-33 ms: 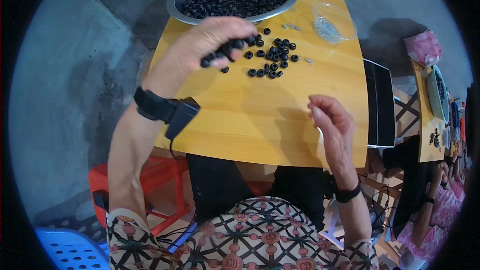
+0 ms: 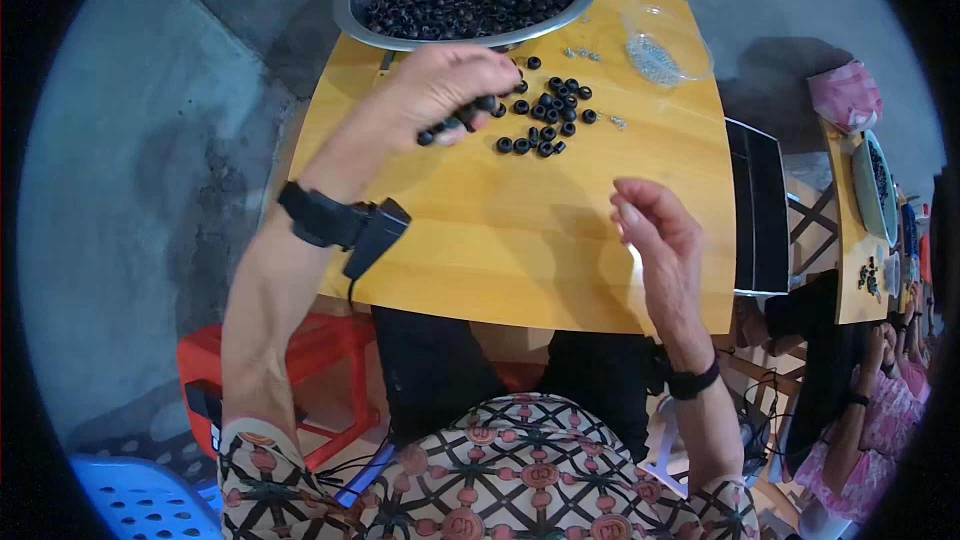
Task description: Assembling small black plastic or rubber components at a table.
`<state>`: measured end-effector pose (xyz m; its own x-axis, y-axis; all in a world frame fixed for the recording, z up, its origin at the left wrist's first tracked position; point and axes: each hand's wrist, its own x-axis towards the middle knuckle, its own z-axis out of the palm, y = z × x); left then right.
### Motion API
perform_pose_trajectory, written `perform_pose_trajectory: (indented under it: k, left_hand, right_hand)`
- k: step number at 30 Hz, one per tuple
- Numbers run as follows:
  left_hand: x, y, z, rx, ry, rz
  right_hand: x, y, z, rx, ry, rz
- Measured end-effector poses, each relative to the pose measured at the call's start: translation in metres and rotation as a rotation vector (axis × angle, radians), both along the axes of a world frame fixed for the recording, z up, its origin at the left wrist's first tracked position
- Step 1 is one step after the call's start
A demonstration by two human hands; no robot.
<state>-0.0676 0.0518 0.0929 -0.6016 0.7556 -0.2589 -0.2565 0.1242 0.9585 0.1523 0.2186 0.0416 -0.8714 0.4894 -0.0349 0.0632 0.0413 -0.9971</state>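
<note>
My left hand is closed around several black ring-shaped parts, which show below its curled fingers. It hangs over the far left of the yellow table, just left of a loose group of similar black parts. Some of those parts are hidden behind the fingers. My right hand is over the right side of the table, thumb and forefinger brought together. Whatever those fingertips hold, if anything, is too small to make out.
A large metal basin heaped with black parts stands at the table's far edge. A clear plastic tub of small silvery pieces is at the far right, with a few loose pieces nearby. To the right, people sit at another table.
My left hand has come a little toward me and to the right, still holding the black parts. My right hand has shifted slightly away from me.
</note>
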Motion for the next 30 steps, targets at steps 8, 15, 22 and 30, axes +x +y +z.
perform_pose_trajectory:
  k: [8, 15, 22, 30]
  left_hand:
    - [0.007, 0.029, -0.087, -0.212, 1.264, 0.224]
    - [0.009, 0.029, -0.091, -0.213, 1.381, 0.166]
    - [0.005, 0.026, -0.095, -0.168, 1.473, 0.174]
    - [0.014, 0.017, -0.094, -0.224, 1.610, 0.039]
  right_hand:
    - [-0.053, -0.008, -0.037, 0.104, 0.141, 0.085]
    - [-0.057, -0.007, -0.039, 0.218, 0.022, 0.177]
    - [-0.054, -0.002, -0.040, 0.236, 0.069, 0.212]
    - [-0.039, 0.000, -0.026, 0.091, 0.045, 0.257]
